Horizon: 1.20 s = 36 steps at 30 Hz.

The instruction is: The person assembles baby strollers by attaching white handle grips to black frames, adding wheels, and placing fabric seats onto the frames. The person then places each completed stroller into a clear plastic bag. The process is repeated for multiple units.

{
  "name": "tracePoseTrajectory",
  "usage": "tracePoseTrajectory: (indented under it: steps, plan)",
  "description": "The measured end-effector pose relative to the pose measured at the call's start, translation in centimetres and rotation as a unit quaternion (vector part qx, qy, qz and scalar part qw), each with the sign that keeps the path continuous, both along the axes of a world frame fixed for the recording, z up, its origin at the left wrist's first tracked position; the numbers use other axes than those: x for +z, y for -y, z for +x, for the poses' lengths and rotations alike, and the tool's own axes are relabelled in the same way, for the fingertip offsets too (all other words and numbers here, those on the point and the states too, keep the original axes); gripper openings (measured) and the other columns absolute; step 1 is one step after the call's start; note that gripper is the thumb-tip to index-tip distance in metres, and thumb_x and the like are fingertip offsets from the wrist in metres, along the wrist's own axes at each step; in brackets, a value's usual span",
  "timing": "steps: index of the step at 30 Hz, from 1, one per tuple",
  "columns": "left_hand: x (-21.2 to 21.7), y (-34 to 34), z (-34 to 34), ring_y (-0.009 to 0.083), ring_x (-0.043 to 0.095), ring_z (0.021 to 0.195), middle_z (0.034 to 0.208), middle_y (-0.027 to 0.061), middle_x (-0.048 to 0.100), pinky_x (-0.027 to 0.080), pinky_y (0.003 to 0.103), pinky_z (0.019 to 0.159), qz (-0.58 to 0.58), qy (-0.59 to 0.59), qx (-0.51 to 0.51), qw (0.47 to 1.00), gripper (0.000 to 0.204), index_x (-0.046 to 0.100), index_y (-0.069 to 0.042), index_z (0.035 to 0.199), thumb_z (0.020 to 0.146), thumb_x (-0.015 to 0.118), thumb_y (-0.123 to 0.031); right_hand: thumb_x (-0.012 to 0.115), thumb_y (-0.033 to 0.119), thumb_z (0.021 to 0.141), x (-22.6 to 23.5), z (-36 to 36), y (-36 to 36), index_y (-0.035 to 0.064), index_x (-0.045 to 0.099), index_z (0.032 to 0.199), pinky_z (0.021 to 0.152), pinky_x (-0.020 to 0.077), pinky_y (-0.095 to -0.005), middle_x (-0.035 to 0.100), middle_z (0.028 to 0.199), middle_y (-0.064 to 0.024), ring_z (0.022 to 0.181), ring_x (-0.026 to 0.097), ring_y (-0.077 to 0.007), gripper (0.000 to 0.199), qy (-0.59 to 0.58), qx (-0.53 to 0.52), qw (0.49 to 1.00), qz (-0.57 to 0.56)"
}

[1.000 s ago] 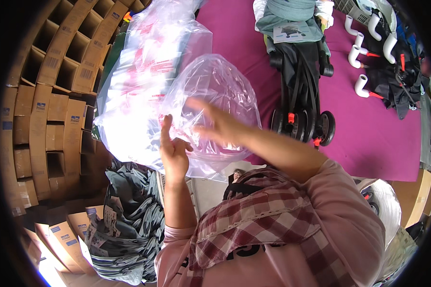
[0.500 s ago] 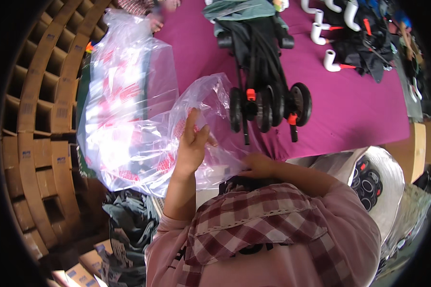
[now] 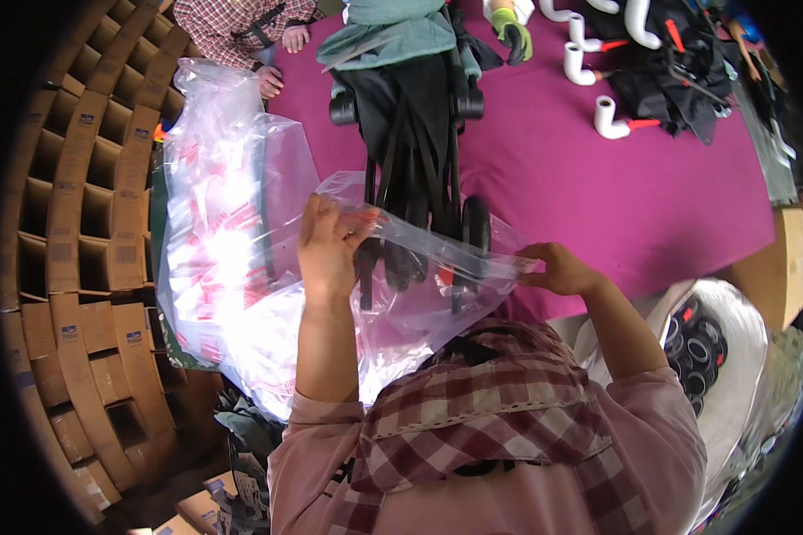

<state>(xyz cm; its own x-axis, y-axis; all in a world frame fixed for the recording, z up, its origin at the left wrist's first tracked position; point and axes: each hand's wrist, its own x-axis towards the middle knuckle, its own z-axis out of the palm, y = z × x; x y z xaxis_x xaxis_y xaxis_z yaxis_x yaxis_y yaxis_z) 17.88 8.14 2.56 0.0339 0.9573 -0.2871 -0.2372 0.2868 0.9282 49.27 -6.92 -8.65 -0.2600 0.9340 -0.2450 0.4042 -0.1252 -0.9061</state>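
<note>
A folded stroller (image 3: 401, 125) with a black frame, green fabric and black wheels lies on the table, wheels toward me. Its wheel end sits behind or inside the mouth of a clear plastic bag (image 3: 410, 334); I cannot tell how far in. My left hand (image 3: 330, 245) pinches the bag's edge left of the wheels. At the right of the wheels, my right hand (image 3: 558, 269) grips the other side of that edge, stretching it across. More clear bags (image 3: 219, 223) with red print are heaped at the left.
The table wears a magenta cloth (image 3: 616, 214). White curved tubes (image 3: 580, 64) and black folded frames (image 3: 669, 89) lie far right. A co-worker's hands (image 3: 281, 58) rest at the far left edge; a gloved hand (image 3: 511, 36) is at the back. A white sack (image 3: 732, 330) holds wheels; cartons (image 3: 67, 232) stand left.
The stroller has come nearer and to the left. My right hand has risen to the right, drawing the bag's edge wide across the wheels. The co-worker's hands show more fully.
</note>
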Motion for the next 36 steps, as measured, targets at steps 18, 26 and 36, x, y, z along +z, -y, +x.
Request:
tracePoseTrajectory:
  steps: [18, 26, 36]
  plan:
    - [-1.0, -22.9, 14.3, 0.0239, 0.064, 0.107, 0.141, 0.0142, 0.049, 0.051, 0.034, 0.089, 0.190, -0.328, 0.006, 0.926, 0.058, 0.028, -0.001, 0.152, 0.100, 0.050, -0.010, 0.064, 0.013, 0.093, -9.2, 16.7, -41.2, -0.0008, 0.065, 0.100, 0.073, 0.0509, -0.0315, 0.069, 0.084, -0.0122, 0.076, 0.064, -0.0179, 0.016, -0.026, -0.309, 0.915, 0.258]
    - [2.5, -10.4, 6.9, 0.0355, 0.050, 0.130, 0.149, 0.0229, 0.041, 0.041, 0.045, 0.107, 0.359, -0.485, -0.070, 0.794, 0.056, 0.047, -0.003, 0.143, 0.088, 0.058, 0.005, 0.056, 0.028, 0.103, -12.8, 1.2, -13.1, 0.0005, 0.063, 0.099, 0.076, 0.0495, -0.0323, 0.064, 0.087, -0.0053, 0.084, 0.059, -0.0146, 0.029, -0.241, -0.372, 0.895, -0.051]
    - [1.6, 1.2, -4.8, 0.0296, 0.055, 0.124, 0.135, 0.0172, 0.054, 0.043, 0.041, 0.105, 0.309, -0.345, -0.102, 0.880, 0.052, 0.047, 0.000, 0.141, 0.090, 0.057, 0.005, 0.041, 0.065, 0.098, -3.9, -1.7, -5.3, 0.0014, 0.051, 0.137, 0.093, 0.0446, -0.0369, 0.062, 0.129, -0.0126, 0.114, 0.057, -0.0199, 0.075, -0.315, -0.237, 0.893, -0.215]
